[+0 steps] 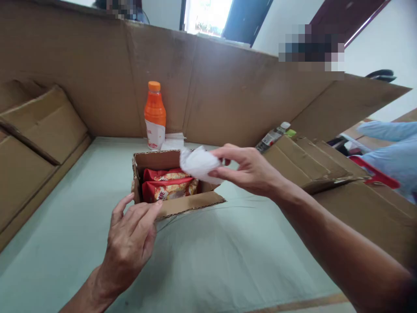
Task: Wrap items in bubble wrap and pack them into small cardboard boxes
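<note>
A small open cardboard box [192, 206] stands on the pale green cloth, with red snack packets [169, 189] lying inside it. At its near left corner is my left hand [132, 237], fingers over the rim and gripping the box there. My right hand [249, 169] pinches a crumpled white tissue [199, 163] between thumb and fingers, above the box's right end. The tissue covers part of the packets and of the back rim.
Behind the box stands an orange drink bottle [155, 115], beside folded white paper [173, 141]. Tall cardboard walls [221, 87] close off the back. Cardboard flaps flank both sides, and a clear bottle [273, 135] leans at the right. A person's blue sleeve [391, 148] shows far right.
</note>
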Motion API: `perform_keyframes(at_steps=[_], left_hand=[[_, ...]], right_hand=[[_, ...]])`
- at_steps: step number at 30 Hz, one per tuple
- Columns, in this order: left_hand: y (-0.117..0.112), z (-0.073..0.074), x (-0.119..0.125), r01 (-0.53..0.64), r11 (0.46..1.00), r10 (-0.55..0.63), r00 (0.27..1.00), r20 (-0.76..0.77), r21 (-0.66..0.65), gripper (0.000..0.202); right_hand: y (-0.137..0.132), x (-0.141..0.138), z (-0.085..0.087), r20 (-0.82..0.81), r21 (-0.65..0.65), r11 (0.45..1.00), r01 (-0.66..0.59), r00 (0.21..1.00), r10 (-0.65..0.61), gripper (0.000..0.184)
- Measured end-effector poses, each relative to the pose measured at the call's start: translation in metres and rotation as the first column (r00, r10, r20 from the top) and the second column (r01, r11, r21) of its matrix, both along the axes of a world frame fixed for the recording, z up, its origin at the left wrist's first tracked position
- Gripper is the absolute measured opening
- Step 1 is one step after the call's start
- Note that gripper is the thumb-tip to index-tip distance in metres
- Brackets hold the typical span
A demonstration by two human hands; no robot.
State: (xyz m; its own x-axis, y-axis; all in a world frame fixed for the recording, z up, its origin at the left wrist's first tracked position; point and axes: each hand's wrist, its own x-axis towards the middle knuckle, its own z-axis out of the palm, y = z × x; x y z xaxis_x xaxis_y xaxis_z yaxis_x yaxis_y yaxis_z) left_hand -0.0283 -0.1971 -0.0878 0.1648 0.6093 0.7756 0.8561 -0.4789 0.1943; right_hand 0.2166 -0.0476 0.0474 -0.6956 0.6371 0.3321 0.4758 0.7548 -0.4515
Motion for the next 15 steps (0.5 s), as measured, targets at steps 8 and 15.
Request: perform_keyframes(at_steps=[8, 15], left_hand=[[0.000, 0.004, -0.005, 0.046, 0.999, -0.046, 0.999, 0.015, 0.020, 0.050], [0.010, -0.008, -0.016, 0.081, 0.994, -0.080, 0.997, -0.023, 0.076, 0.064]], right_hand=[[0.017, -0.080, -0.028, 0.742, -0.173, 0.968, -0.184, 0.622, 0.251, 0.014], [0.013, -0.078, -0.038, 0.796, -0.046, 0.968, -0.248, 0.576, 0.186, 0.022]])
